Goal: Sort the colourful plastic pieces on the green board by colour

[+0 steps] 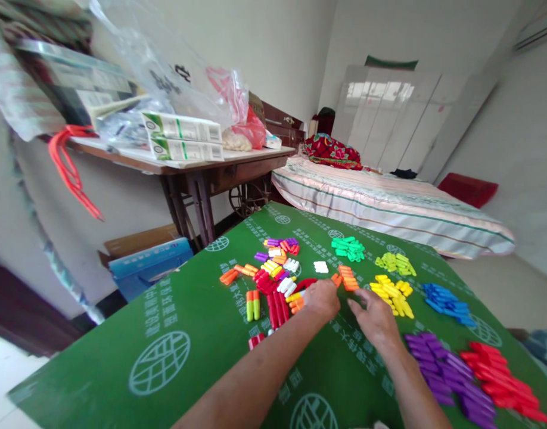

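Note:
On a green printed table cover [193, 333] lie small plastic pegs. A mixed-colour heap [273, 280] sits in the middle; sorted piles lie around it: green [348, 248], lime [395, 263], yellow [393, 295], orange [347, 277], blue [447, 301], purple [447, 375], red [501, 381], and a few white [320, 267]. My left hand [322, 298] rests at the right edge of the mixed heap, fingers curled on pegs I cannot make out. My right hand [375, 319] lies just right of it, fingers stretched toward the orange pile, touching the cover.
A wooden sewing-machine table [197, 167] stacked with boxes and plastic bags stands at the left rear, a blue box [148, 265] under it. A bed [389, 202] with a striped cover lies beyond the table. White wardrobe doors [389, 113] stand at the back.

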A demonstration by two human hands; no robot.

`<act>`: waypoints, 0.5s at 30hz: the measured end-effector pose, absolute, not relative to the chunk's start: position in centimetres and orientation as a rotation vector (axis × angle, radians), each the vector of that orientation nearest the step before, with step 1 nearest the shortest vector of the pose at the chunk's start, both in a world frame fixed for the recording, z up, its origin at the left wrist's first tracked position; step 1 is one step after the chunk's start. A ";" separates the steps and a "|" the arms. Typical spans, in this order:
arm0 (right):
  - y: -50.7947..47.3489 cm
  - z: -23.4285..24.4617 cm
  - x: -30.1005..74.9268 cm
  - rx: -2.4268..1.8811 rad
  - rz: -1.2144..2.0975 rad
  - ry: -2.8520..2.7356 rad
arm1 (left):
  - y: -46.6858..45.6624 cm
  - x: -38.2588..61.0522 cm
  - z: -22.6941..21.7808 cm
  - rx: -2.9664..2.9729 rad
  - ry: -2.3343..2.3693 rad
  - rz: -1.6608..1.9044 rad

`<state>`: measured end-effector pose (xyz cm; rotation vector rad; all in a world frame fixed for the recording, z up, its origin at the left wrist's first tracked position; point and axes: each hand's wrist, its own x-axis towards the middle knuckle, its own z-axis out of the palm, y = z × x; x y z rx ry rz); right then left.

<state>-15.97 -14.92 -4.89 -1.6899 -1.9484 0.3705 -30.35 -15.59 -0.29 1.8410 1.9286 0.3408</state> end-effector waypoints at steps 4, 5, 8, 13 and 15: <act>-18.4 -3.8 -15.1 -1.621 0.658 -1.895 | -18.1 -34.1 0.3 1.896 2.073 0.348; -19.0 -3.7 -15.0 -1.585 0.709 -1.880 | -18.5 -35.4 0.4 1.891 2.113 0.354; -19.9 -4.7 -14.9 -1.471 0.768 -1.758 | -19.4 -39.0 0.7 1.836 2.239 0.359; -20.0 -7.5 -15.2 -1.447 0.623 -1.597 | -20.4 -42.0 0.4 1.775 2.351 0.351; -20.1 -7.9 -15.4 -1.426 0.572 -1.634 | -20.9 -42.0 0.1 1.779 2.357 0.358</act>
